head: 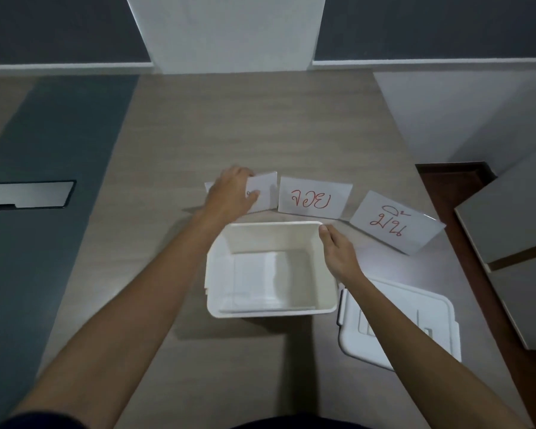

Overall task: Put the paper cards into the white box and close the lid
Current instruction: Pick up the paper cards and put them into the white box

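An open white box (328,283) stands in the middle of the wooden table, with what looks like white paper lying flat on its floor. Its white lid (430,308) lies flat to the right, partly under my right forearm. Three paper cards lie in a row beyond the box. My left hand (231,191) covers the left card (265,190), fingers closing on its edge. The middle card (314,198) and the right card (396,226) bear red writing. My right hand (338,253) grips the box's right rim.
A grey strip with a metal cover plate (28,195) runs along the table's left side. Grey boards (508,218) lie past the table's right edge. A white pillar (226,32) stands behind the table's far end.
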Tool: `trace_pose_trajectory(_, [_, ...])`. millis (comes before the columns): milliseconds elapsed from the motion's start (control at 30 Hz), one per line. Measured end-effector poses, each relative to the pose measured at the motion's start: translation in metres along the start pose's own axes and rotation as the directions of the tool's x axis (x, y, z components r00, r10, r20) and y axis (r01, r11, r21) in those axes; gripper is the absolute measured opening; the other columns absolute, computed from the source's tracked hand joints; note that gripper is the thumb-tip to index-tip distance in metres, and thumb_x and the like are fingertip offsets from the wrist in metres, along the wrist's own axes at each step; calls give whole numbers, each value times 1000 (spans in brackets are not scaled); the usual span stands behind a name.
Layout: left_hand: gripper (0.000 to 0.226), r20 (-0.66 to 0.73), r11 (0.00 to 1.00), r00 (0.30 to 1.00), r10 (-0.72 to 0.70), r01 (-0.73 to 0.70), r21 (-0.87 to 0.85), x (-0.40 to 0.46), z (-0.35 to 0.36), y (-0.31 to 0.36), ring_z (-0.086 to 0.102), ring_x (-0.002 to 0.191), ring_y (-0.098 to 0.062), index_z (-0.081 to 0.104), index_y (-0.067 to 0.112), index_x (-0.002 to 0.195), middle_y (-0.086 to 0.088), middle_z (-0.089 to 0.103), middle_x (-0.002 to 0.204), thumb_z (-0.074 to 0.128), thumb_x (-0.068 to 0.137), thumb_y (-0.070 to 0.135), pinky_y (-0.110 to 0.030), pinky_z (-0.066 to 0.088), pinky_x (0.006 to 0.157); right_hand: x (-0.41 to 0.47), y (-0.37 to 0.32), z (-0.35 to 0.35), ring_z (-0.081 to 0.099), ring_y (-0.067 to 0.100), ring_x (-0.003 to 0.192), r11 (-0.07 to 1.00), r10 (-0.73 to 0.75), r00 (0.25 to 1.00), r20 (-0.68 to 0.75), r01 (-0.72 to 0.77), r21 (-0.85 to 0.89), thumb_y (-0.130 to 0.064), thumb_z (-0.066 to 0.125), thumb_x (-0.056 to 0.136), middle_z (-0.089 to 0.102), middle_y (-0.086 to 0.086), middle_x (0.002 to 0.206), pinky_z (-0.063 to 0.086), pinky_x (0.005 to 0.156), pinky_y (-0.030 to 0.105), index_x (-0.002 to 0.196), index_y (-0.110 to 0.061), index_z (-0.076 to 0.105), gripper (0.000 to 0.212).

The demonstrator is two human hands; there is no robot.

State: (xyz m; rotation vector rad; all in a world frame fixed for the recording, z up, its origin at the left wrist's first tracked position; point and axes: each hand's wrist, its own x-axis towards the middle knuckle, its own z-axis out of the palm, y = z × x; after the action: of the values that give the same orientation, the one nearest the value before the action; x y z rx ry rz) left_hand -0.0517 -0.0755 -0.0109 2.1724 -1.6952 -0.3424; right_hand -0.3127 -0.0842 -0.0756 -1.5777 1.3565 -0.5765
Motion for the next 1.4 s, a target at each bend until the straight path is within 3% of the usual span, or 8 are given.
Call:
trace_pose_trajectory(167, [51, 216, 952, 958, -191, 127, 278, 64, 17, -34, 47, 127, -35, 47, 14, 136, -15, 54, 137, 60, 89, 29, -42, 41, 103, 2, 4, 0, 51, 6, 72, 1000, 6, 1000, 3, -6, -2, -36, 38, 104, 60, -2, 81, 39, 63, 10, 100, -16, 63, 32])
trace_pose_trajectory(333, [34, 210, 946, 945, -252, 195, 260, 62, 28, -55, 61, 109, -38, 57, 18, 126, -20, 64, 120, 50, 92, 15, -41, 50, 87, 6, 7, 1, 49, -3, 65, 1000, 1, 1000, -4, -1, 20, -35, 39, 104, 57, -8, 75, 38, 61, 8, 102, -20, 64, 30])
trace_pose_trajectory(567, [12, -298, 980, 954, 1, 59, 192, -30, -47, 7, 63, 87, -39, 60, 10, 97, -16, 68, 93, 50, 91, 10, -42, 45, 68, 3, 4, 1, 56, 6, 81, 998, -10, 1000, 4, 10, 55, -35, 39, 104, 64, -5, 89, 43, 72, 20, 105, -19, 64, 30])
trace_pose_trajectory(800, [9, -67, 927, 974, 215, -182, 327, -139, -5, 50, 61, 63, -29, 59, 19, 76, -1, 64, 67, 62, 77, 10, -32, 32, 46, 0, 1, 1, 60, 14, 90, 995, -5, 1000, -11, 6, 95, -36, 40, 103, 67, -2, 96, 45, 78, 25, 108, -17, 66, 32])
trace_pose_trajectory(1033, [76, 349, 979, 937, 4, -75, 190, -186, 54, 27, 52, 82, -22, 54, 19, 78, 1, 60, 82, -2, 87, 69, -39, 43, 80, -3, -3, 2, 57, 19, 100, 996, 17, 999, -33, -14, 86, -35, 39, 104, 64, 0, 104, 37, 84, 27, 115, -14, 64, 34])
trace_pose_trajectory(1133, [80, 228, 999, 973, 29, -34, 20, -182, 46, 24, 53, 87, -19, 63, 21, 89, 3, 63, 89, -1, 86, 70, -39, 44, 83, 1, -6, -1, 55, 21, 107, 999, 43, 999, -2, -43, 24, -37, 39, 103, 61, 1, 112, 36, 86, 28, 123, -12, 59, 37])
trace_pose_trajectory(1267, [37, -261, 999, 965, -8, 17, 31, -167, 38, -1, 53, 109, -23, 66, 18, 112, -3, 64, 115, 48, 92, 43, -32, 38, 95, 34, -27, -8, 55, 22, 117, 992, -101, 991, -85, 93, -90, -40, 51, 98, 61, 8, 127, 42, 96, 32, 129, -10, 54, 43])
trace_pose_trajectory(1400, [42, -112, 931, 940, -323, 295, -214, -165, 44, -23, 41, 133, -22, 47, 34, 139, -5, 43, 145, 43, 97, 34, -34, 34, 106, 97, -49, -7, 27, 31, 144, 791, -290, 957, -4, 238, -564, -26, 60, 95, 44, 11, 149, 23, 118, 43, 144, -9, 39, 56])
